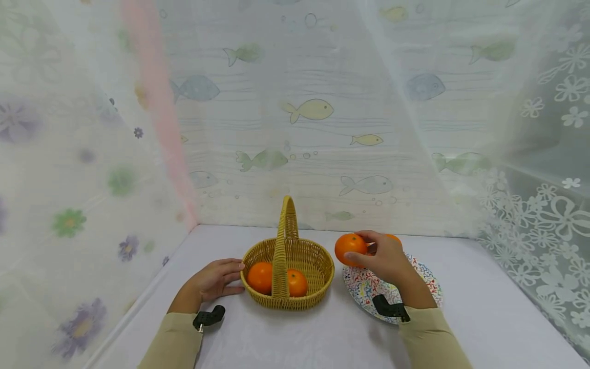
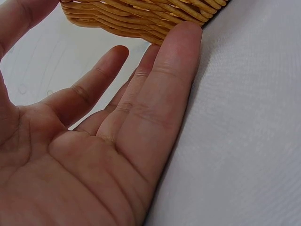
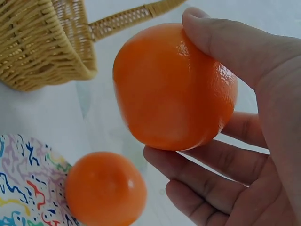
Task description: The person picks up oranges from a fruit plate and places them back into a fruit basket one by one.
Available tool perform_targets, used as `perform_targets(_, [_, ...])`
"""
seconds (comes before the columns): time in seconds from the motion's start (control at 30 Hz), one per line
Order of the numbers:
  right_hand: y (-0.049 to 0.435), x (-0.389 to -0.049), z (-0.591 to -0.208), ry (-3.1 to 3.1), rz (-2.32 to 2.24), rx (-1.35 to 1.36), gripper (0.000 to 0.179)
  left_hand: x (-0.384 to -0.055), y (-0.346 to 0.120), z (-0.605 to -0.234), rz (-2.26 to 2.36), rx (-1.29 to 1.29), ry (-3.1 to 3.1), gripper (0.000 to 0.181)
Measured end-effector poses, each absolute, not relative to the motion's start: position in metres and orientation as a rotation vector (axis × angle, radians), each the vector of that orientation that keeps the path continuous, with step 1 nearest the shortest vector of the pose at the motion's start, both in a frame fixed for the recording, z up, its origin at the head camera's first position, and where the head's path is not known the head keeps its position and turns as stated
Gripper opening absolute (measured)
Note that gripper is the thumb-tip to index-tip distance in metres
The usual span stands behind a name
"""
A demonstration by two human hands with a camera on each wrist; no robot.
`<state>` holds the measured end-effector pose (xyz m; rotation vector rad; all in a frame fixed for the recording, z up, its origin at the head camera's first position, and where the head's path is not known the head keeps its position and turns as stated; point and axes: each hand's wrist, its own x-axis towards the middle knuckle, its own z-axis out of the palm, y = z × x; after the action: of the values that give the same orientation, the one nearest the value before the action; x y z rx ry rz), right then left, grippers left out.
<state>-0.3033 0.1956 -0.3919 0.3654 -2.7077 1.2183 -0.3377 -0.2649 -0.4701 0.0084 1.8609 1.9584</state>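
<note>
My right hand grips an orange between the thumb and fingers, raised over the left edge of a patterned plate. In the right wrist view another orange sits at the plate's rim; in the head view my hand mostly hides it. A yellow woven basket with a tall handle stands left of the plate, holding two oranges, one on the left and one partly behind the handle. Fingers of my left hand lie fairly straight, touching the basket's left side.
A white cloth covers the table. Behind it hangs a sheer curtain printed with fish, and flowered curtains close in the left and right sides.
</note>
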Motion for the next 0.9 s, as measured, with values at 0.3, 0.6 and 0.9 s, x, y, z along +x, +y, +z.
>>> perform_targets(0.3, [0.186,-0.301,-0.391,-2.656,1.217,0.363,0.077,-0.336,-0.265,-0.469,1.961,0.002,1.862,0.066])
perform_targets(0.6, [0.17,-0.298,-0.396,-2.661,1.179,0.427,0.077,-0.334,-0.266,-0.468,1.953,0.043,1.852,0.067])
perform_targets(0.9, [0.159,-0.296,-0.396,-2.649,1.174,0.453,0.07,-0.334,-0.266,-0.467,1.95,0.053,1.857,0.064])
